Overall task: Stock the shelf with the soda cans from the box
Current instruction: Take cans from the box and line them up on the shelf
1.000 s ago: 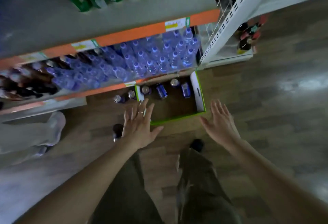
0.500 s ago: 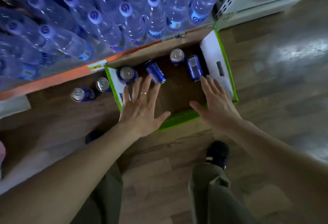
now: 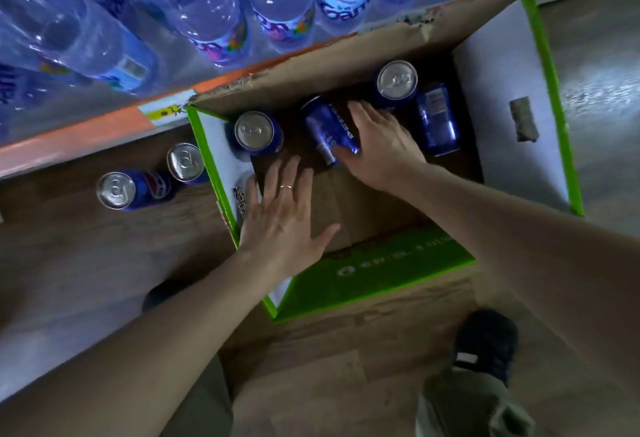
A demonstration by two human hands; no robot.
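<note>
An open cardboard box with green edges sits on the wood floor against the bottom shelf. Inside it one blue soda can stands upright at the left and another at the back, while a third can lies on its side at the right. A further can lies in the middle. My right hand rests against that can's right side, thumb at its near end, fingers fairly straight. Flat over the box's left wall is my left hand, fingers spread and holding nothing.
Two blue cans stand on the low surface under the shelf, left of the box. Water bottles fill the shelf above its orange edge strip. My dark shoe is on the floor near the box.
I have leaned down closer to the box. Both hands moved forward into it; my right hand reached the lying middle can, my left hand moved toward the upright can at the left.
</note>
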